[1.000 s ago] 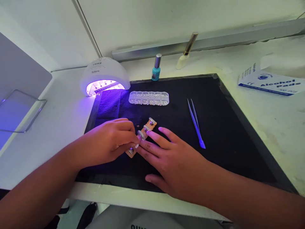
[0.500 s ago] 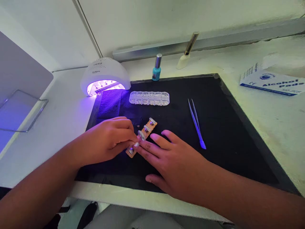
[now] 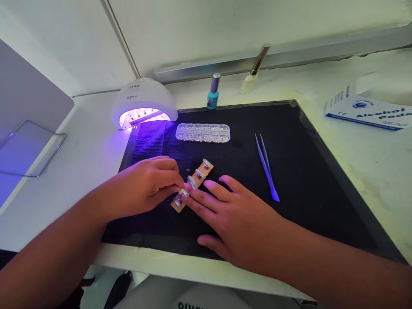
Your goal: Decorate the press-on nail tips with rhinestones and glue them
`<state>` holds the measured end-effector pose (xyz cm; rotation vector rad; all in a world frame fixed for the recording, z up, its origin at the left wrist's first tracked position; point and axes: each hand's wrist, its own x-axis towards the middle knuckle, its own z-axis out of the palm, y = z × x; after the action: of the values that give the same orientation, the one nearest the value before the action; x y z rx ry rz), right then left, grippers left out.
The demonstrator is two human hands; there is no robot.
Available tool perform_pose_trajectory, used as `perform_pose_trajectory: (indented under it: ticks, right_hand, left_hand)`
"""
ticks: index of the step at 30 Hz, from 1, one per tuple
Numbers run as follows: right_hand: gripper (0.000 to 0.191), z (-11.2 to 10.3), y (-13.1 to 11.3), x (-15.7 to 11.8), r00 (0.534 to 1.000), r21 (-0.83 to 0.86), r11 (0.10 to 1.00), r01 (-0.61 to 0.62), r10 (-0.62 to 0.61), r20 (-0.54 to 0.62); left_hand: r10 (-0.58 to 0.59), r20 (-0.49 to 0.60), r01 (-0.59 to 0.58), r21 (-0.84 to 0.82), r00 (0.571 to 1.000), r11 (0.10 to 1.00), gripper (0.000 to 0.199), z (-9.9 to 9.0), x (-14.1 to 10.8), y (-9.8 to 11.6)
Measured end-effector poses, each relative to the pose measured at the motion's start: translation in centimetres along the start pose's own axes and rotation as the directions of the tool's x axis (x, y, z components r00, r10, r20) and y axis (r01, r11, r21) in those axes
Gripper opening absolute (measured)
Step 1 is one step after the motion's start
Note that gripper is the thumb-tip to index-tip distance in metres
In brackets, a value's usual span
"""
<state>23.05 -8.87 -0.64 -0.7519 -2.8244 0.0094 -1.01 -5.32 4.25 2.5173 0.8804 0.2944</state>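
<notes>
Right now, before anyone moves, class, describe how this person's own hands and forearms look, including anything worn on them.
The left hand and right hand are both ungloved, each with no bracelet or watch at the wrist. No sleeve shows on the left forearm or right forearm.

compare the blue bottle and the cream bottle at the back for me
The blue bottle has a silver cap, while the cream bottle has a gold-toned one. The cream bottle's cap looks longer than the blue bottle's. The blue bottle sits by the black mat's far edge; the cream bottle stands farther back, toward the wall. Both are capped and standing.
</notes>
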Motion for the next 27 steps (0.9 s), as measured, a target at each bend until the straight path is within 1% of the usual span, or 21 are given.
perform_pose_trajectory:
  ticks: [5,10,13,17,20,24,27]
  right_hand:
    - [0.066,0.0,0.0,-0.1,1.000,0.010,1.000,-0.009,0.009,0.018]
    - [0.066,0.2,-0.1,-0.3,1.000,-0.009,1.000,-0.007,0.007,0.000]
    - [0.064,0.1,-0.1,-0.4,0.999,-0.033,0.999,0.009,-0.010,-0.033]
    - [0.051,-0.4,-0.1,-0.9,0.995,-0.059,0.998,0.025,-0.031,-0.097]
    - [0.044,-0.7,-0.3,-1.3,0.993,-0.050,0.998,0.040,-0.045,-0.112]
    - [0.047,-0.5,-0.8,-1.2,0.993,-0.013,0.998,0.062,-0.063,-0.097]
    - [0.051,-0.1,-1.0,-0.8,0.995,0.005,0.998,0.069,-0.069,-0.079]
  left_hand:
    - [-0.024,-0.025,0.023,-0.023,0.999,0.999,0.019,-0.5,-0.3,-0.4]
    - [0.022,-0.037,-0.025,-0.080,0.999,0.996,0.018,-1.1,-0.7,0.3]
    - [0.036,0.000,-0.035,-0.115,0.999,0.993,0.019,-1.0,-0.7,0.6]
    - [0.042,0.050,-0.036,-0.123,0.998,0.992,0.016,-0.7,-0.8,0.6]
    - [0.062,0.083,-0.052,-0.119,0.995,0.991,0.016,-0.5,-0.8,0.7]
    - [0.052,0.131,-0.038,-0.105,0.990,0.994,0.014,-0.4,-0.6,0.7]
    - [0.054,0.123,-0.043,-0.091,0.991,0.995,0.014,-0.3,-0.6,0.7]
